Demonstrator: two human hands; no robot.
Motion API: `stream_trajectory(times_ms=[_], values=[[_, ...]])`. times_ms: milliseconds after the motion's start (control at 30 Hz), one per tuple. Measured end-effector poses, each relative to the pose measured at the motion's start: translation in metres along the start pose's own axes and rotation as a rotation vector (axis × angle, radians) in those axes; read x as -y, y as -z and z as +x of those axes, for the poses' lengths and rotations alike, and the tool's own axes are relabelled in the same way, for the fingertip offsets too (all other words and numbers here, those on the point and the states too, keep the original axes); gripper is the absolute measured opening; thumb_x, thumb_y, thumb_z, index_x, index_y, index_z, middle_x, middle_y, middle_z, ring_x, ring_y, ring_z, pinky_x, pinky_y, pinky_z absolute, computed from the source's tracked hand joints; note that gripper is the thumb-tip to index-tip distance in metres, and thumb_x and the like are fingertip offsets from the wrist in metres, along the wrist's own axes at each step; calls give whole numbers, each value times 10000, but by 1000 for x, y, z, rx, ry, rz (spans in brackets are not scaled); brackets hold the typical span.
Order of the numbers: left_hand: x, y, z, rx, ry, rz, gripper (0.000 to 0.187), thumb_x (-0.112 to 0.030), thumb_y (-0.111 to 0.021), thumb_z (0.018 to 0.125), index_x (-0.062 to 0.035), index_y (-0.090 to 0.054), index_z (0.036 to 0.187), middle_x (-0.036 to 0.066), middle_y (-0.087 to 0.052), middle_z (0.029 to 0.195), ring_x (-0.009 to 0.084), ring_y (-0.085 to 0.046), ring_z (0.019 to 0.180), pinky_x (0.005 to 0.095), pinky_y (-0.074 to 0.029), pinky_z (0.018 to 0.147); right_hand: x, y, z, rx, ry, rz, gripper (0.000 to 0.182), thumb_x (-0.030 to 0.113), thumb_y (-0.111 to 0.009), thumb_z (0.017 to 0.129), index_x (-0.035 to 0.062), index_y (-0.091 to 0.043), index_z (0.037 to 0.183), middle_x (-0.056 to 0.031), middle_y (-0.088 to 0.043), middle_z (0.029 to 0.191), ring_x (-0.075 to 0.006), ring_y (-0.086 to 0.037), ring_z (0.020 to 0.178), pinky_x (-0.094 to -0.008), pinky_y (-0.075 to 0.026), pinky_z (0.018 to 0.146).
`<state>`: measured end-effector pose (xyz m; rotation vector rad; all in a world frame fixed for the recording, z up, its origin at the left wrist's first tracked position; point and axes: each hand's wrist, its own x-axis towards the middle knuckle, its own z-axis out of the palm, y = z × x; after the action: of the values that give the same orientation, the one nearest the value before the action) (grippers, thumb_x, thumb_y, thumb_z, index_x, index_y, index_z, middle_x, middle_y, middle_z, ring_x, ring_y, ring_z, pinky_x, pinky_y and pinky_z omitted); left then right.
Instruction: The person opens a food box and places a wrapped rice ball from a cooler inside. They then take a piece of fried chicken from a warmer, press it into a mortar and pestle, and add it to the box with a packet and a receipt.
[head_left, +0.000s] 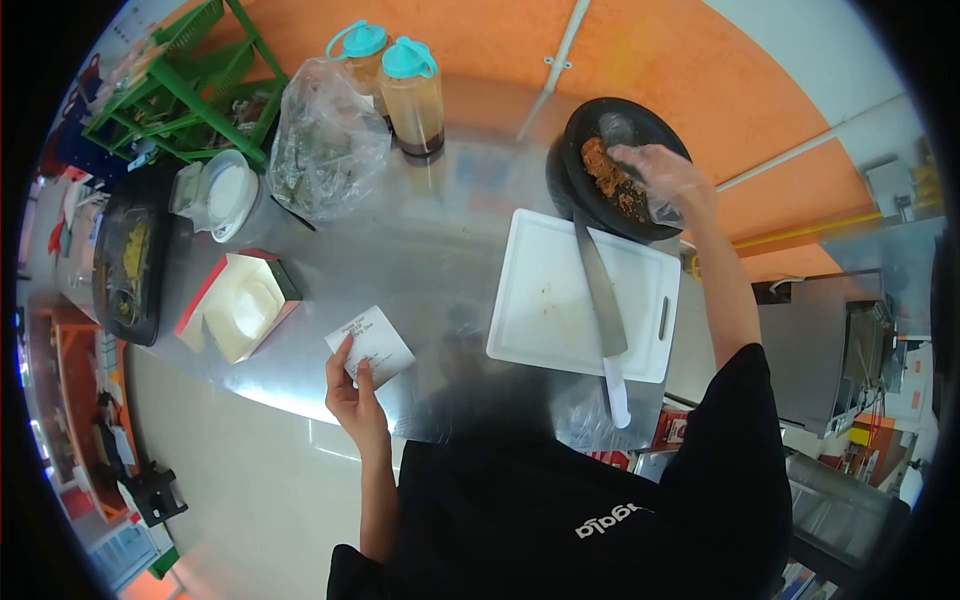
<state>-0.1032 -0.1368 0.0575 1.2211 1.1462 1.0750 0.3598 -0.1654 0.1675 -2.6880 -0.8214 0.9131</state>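
My left hand (pixel 356 398) pinches a white printed receipt (pixel 382 342) between thumb and index finger, low over the front part of the metal table. My right hand (pixel 672 180), in a loose clear plastic glove, reaches into a black bowl (pixel 572 165) at the back right. Brown crumbly food (pixel 602 168) lies in the bowl, just left of the gloved fingers. A clear, shiny piece (pixel 616 130) shows by the fingertips; whether they hold it is blurred. In front of the bowl, a large knife (pixel 602 300) with a white handle lies across a white cutting board (pixel 540 325).
An open paper food box (pixel 248 310) stands left of the receipt. Behind it are a white-lidded tub (pixel 230 195), a clear plastic bag (pixel 330 140) and two blue-capped bottles (pixel 415 105). A green rack (pixel 190 90) and a black tray (pixel 130 255) are at far left.
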Motion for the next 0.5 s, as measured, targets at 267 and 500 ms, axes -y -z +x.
stream_trajectory(times_ms=[267, 500], values=[[15, 16, -4, -57, -1, -12, 336, 57, -510, 910, 23, -578, 1238, 90, -573, 1172, 182, -543, 1105, 301, -436, 957, -62, -65, 51, -576, 290, -257, 606, 567, -493, 911, 49, -618, 1201, -211, -647, 1041, -322, -621, 952, -397, -459, 889], [-8, 3, 0, -2, -107, 80, 326, 48, -509, 915, 37, -572, 1235, 85, -574, 1172, 173, -552, 1077, 305, -456, 947, 7, 14, -31, -133, 77, -47, 676, 602, -505, 889, 2, -630, 1173, -285, -614, 1163, -400, -600, 1086, -445, -445, 926]])
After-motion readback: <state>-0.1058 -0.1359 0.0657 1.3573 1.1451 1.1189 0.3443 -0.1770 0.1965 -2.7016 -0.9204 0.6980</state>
